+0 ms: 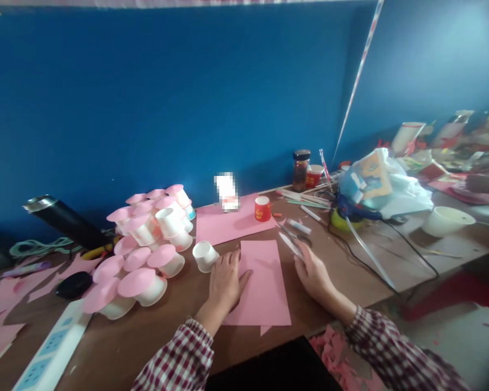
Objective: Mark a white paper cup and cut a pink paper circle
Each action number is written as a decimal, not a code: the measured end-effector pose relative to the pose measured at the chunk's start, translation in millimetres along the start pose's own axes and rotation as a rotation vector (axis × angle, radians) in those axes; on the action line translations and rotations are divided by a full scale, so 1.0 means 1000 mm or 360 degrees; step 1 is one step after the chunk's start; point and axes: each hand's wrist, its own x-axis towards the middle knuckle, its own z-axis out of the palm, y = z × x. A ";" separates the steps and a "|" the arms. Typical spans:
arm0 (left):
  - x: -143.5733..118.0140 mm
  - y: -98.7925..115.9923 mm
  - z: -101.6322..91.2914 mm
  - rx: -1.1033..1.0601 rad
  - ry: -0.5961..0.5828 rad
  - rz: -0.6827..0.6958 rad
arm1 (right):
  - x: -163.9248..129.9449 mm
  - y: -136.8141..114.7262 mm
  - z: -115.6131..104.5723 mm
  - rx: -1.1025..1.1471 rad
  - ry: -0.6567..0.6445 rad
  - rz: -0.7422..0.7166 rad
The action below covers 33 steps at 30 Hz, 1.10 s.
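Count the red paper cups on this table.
2: one red cup stands on the far pink sheet, the other red cup beside the dark-lidded jar. More may be hidden among the blurred clutter at right.

Craft workspace — pink paper, paper cups, cut scraps.

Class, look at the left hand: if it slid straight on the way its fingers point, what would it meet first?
Probably the far pink sheet, lying flat beyond a strip of table; depth is unclear, and the left hand might brush the white cup beside it.
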 end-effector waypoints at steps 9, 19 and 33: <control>-0.004 0.001 0.000 -0.0125 -0.0098 0.0040 | 0.025 -0.007 -0.012 -0.0316 -0.0203 -0.0122; -0.017 -0.006 0.015 -0.0443 0.0157 0.0082 | 0.082 0.014 -0.012 -0.0585 -0.0144 0.0056; -0.019 -0.008 0.014 -0.0502 0.0211 0.0080 | 0.143 0.031 0.033 -0.0545 -0.0588 -0.0487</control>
